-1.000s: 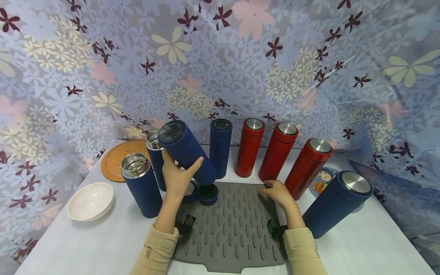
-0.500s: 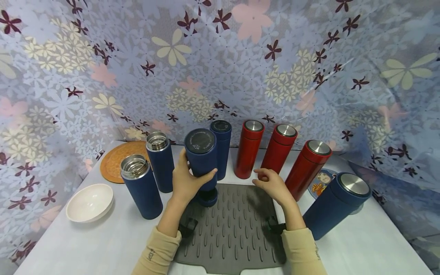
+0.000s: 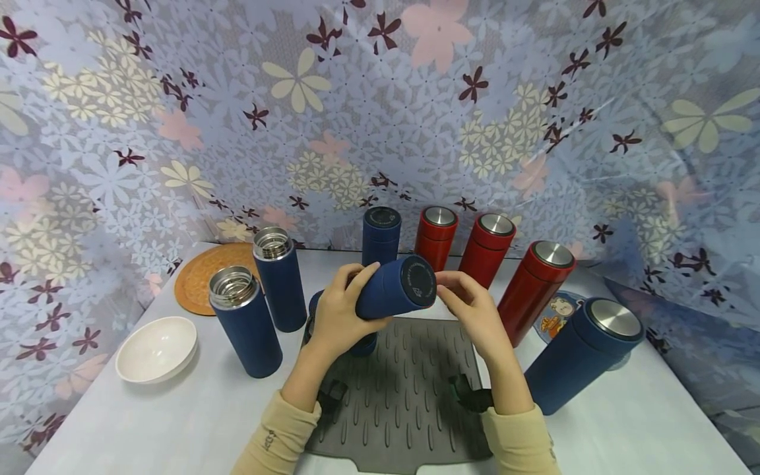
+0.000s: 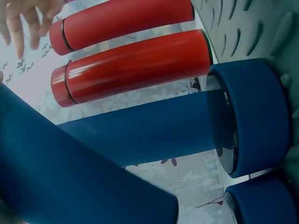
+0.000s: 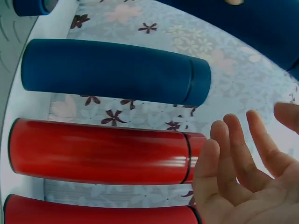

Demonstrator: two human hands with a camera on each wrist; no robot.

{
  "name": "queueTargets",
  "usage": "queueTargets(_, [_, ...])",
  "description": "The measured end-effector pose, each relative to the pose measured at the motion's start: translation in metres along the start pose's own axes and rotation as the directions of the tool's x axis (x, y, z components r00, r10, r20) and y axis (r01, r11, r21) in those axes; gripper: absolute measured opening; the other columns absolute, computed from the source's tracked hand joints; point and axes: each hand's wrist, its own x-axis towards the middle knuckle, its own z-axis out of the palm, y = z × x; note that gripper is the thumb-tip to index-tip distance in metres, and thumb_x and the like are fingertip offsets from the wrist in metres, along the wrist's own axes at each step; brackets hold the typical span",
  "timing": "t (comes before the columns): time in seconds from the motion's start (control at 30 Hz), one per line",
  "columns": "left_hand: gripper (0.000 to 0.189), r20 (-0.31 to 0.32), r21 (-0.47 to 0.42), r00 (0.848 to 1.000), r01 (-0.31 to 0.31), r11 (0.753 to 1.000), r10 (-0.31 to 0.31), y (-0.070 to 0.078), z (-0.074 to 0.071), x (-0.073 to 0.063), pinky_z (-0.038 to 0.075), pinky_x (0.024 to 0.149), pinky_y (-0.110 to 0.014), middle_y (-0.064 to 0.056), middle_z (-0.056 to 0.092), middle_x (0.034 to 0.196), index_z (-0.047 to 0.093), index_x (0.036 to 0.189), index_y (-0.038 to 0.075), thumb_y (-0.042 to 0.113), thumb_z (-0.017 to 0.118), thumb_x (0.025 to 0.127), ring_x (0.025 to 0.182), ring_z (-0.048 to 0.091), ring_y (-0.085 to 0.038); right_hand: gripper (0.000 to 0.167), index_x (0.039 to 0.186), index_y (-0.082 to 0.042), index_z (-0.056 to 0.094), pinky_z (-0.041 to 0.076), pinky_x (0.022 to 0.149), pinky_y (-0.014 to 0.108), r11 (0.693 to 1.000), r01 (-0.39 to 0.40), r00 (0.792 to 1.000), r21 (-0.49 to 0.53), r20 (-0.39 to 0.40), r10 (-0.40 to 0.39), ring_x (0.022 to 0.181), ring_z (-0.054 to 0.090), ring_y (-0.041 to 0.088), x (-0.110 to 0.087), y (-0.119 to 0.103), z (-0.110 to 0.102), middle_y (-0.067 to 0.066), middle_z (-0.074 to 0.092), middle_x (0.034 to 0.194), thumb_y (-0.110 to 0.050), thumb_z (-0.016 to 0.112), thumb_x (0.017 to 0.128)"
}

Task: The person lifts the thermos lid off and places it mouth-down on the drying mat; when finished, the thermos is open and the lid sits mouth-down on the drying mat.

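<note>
My left hand [image 3: 341, 310] grips a blue thermos [image 3: 386, 293] around its middle, above the grey mat. The thermos lies nearly level, its black round end with pale lettering pointing right. My right hand [image 3: 472, 307] is close beside that end, its fingers [image 5: 236, 158] loosely spread and holding nothing in the right wrist view. Under the left hand, a blue cap [image 3: 363, 346] on the mat is partly covered; the left wrist view shows this cap [image 4: 261, 116] and a second blue cap [image 4: 264, 200] beside it.
Two uncapped blue thermoses [image 3: 246, 323] [image 3: 279, 280] stand at left, near a white bowl [image 3: 156, 349] and an orange round board [image 3: 202, 277]. Behind the grey mat [image 3: 410, 396] are a slim blue thermos [image 3: 381, 237] and several red ones [image 3: 534, 290]. A wide blue thermos [image 3: 582, 356] stands right.
My left hand has swung the blue thermos right and tipped it from slanting upright to nearly level. The right hand has risen from over the mat's edge to the thermos's black end.
</note>
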Motion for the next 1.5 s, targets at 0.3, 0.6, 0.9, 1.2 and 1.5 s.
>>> queueTargets(0.3, [0.087,0.077,0.243,0.985,-0.167,0.956,0.152,0.000,0.005,-0.001,0.047,0.083,-0.045,-0.014,0.052,0.108,0.050,0.129,0.023,0.034,0.089,0.052,0.094,0.056,-0.030,0.043,0.130,-0.005,0.047,0.051,0.062,0.027,1.000,-0.021,1.000,0.005,0.016,0.021,0.074,0.045,0.021,-0.002,-0.009,0.003,0.015,0.045,0.109,-0.033,0.039,0.099])
queueTargets(0.6, [0.088,0.193,0.349,0.962,-0.252,0.903,0.193,-0.004,0.009,-0.003,0.046,0.085,-0.042,-0.013,0.056,0.112,0.052,0.130,0.028,0.042,0.088,0.052,0.099,0.058,-0.026,0.047,0.131,-0.014,0.045,0.046,0.054,0.031,0.980,-0.118,0.991,-0.163,0.050,0.127,0.063,0.048,0.022,-0.001,-0.007,0.009,0.015,0.051,0.118,-0.038,0.054,0.092])
queueTargets(0.9, [0.088,0.222,0.372,0.952,-0.282,0.884,0.210,-0.008,0.009,-0.003,0.048,0.083,-0.041,-0.009,0.058,0.112,0.050,0.132,0.030,0.045,0.087,0.053,0.095,0.060,-0.026,0.037,0.124,-0.007,0.046,0.050,0.055,0.035,0.999,-0.035,0.990,0.006,0.135,0.034,0.056,0.049,0.020,0.005,0.008,0.005,0.020,0.051,0.110,-0.022,0.056,0.092])
queueTargets(1.2, [0.089,0.227,0.414,0.942,-0.323,0.851,0.247,-0.007,0.007,-0.003,0.051,0.076,-0.037,-0.005,0.063,0.104,0.054,0.129,0.032,0.049,0.087,0.048,0.085,0.063,-0.024,0.037,0.123,0.002,0.046,0.053,0.065,0.032,0.988,0.064,0.970,0.140,0.222,-0.094,0.078,0.059,0.023,0.014,0.034,0.000,0.015,0.048,0.107,-0.006,0.056,0.088])
queueTargets(1.5, [0.089,0.262,0.425,0.936,-0.330,0.843,0.235,-0.007,0.003,-0.003,0.051,0.078,-0.037,-0.005,0.063,0.103,0.053,0.129,0.033,0.049,0.087,0.048,0.085,0.063,-0.025,0.037,0.123,0.000,0.042,0.054,0.074,0.035,0.974,0.102,0.948,0.204,0.276,-0.157,0.092,0.063,0.020,0.014,0.049,0.002,0.015,0.049,0.113,-0.002,0.056,0.089])
